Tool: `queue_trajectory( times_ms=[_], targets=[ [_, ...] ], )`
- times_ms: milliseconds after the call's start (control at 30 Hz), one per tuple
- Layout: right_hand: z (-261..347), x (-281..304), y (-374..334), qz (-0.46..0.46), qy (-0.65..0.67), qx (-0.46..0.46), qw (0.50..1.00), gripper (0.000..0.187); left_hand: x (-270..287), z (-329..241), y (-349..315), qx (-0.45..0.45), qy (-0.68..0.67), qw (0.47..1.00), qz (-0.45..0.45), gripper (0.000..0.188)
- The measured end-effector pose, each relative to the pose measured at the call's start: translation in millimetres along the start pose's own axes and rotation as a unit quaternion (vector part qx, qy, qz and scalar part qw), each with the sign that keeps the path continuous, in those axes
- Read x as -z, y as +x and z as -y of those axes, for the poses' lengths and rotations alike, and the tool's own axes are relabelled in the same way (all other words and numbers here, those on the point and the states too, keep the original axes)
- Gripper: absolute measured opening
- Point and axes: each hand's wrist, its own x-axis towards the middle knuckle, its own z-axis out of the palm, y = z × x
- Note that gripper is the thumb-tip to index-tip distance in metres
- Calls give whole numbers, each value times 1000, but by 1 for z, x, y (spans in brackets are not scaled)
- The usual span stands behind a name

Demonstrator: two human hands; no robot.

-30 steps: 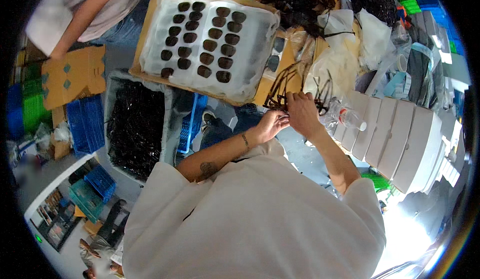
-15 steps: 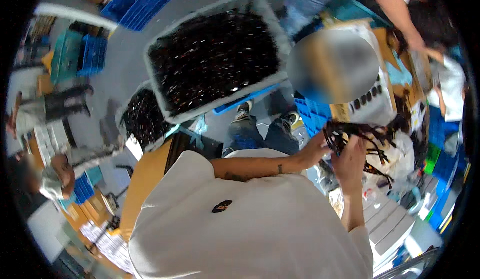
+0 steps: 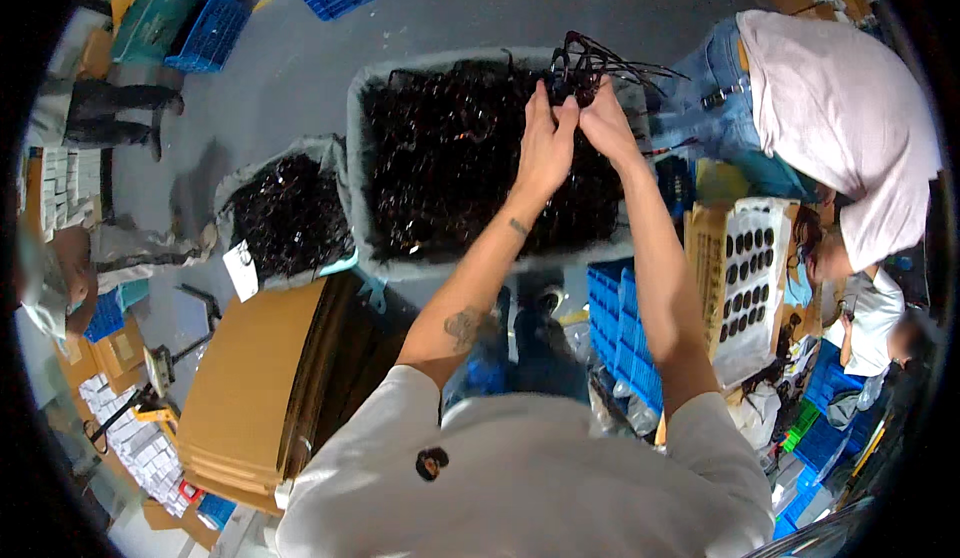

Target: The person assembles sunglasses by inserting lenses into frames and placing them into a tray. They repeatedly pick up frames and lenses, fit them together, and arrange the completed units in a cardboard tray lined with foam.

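Over the far right part of a large grey-lined bin (image 3: pixel 356 168), both my arms reach out. My left hand (image 3: pixel 546 143) is closed at the near left side of a bunch of dark, glossy eyeglass frames (image 3: pixel 578 70). Against its right side, my right hand (image 3: pixel 608 126) grips the same bunch. Thin arms of the frames stick out to the right, past my fingers. Below my hands, a deep heap of similar dark brown pieces (image 3: pixel 470 158) fills the bin. My fingertips are partly hidden by the bunch.
Left of the bin stands a smaller sack of dark pieces (image 3: pixel 290 213). Flattened cardboard (image 3: pixel 250 378) is stacked near left. Blue crates (image 3: pixel 625 328) and a white sheet with dark ovals (image 3: pixel 745 288) lie right. Another person (image 3: pixel 840 98) bends over at the far right.
My hands have swung from the cluttered right side to above the large bin, carrying the bunch of eyeglass frames. My view has turned too, and both arms are now stretched forward.
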Motion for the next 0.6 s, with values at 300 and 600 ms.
queue_trajectory(
  times_ms=[300, 600],
  targets=[
    [-168, -33, 66, -84, -67, -129, 986, 86, 39, 64, -24, -51, 133, 989, 49, 47],
    [-36, -16, -230, -250, 100, -57, 961, 26, 13, 47, -176, 149, -65, 919, 359, 22]
  ],
)
